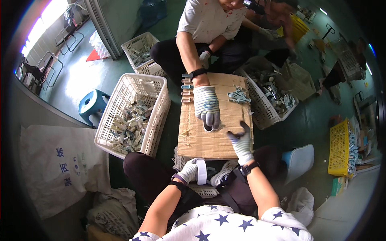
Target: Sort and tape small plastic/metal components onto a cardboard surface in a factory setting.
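My left hand (188, 172), in a pale knit glove, is closed around a white tape roll (202, 172) just below the near edge of a cardboard-topped board (197, 149). My gloved right hand (242, 148) is over the board's near right part, thumb and fingers spread, with nothing in it. Across from me, a co-worker's gloved hand (207, 105) reaches down to the board's middle, its fingers at a small dark and white round thing (208, 127) that is partly hidden. Several clothespins (187, 93) are clipped along the board's far left edge. A small pile of bluish clothespins (239, 95) lies at the far right.
A white crate (164, 100) of clothespins stands left of the board, another crate (257, 89) to its right. Behind are a smaller crate (146, 38) and a blue stool (91, 103). A pale blue stool (299, 160) and a yellow crate (338, 148) are on the right.
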Action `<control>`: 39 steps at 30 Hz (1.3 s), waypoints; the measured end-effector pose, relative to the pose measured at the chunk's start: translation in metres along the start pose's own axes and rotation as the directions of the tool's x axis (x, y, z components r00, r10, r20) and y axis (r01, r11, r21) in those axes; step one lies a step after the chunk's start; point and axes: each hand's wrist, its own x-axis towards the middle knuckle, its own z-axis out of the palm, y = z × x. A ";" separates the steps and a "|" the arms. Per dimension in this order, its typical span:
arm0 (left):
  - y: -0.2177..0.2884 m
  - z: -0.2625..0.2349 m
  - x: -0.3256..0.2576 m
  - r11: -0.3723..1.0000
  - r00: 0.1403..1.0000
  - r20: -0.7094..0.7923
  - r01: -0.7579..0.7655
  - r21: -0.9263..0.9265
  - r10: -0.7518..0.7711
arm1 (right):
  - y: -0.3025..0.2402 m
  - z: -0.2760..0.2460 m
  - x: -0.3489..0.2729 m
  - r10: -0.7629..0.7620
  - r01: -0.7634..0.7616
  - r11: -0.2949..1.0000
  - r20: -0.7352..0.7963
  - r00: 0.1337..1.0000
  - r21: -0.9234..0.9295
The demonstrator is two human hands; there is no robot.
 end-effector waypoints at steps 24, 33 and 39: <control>-0.013 -0.045 0.031 0.959 0.995 0.047 -0.099 0.267 0.089 | -0.009 -0.061 -0.085 0.496 -0.501 0.864 0.250 0.831 -0.048; -0.027 -0.062 0.049 0.999 0.989 0.142 -0.043 0.029 0.039 | -0.048 -0.052 0.003 0.083 0.000 0.930 0.208 0.974 -0.368; -0.013 -0.033 0.023 1.000 0.994 0.104 0.022 -0.013 -0.020 | -0.062 -0.023 0.090 -0.083 0.168 0.906 0.226 0.971 -0.389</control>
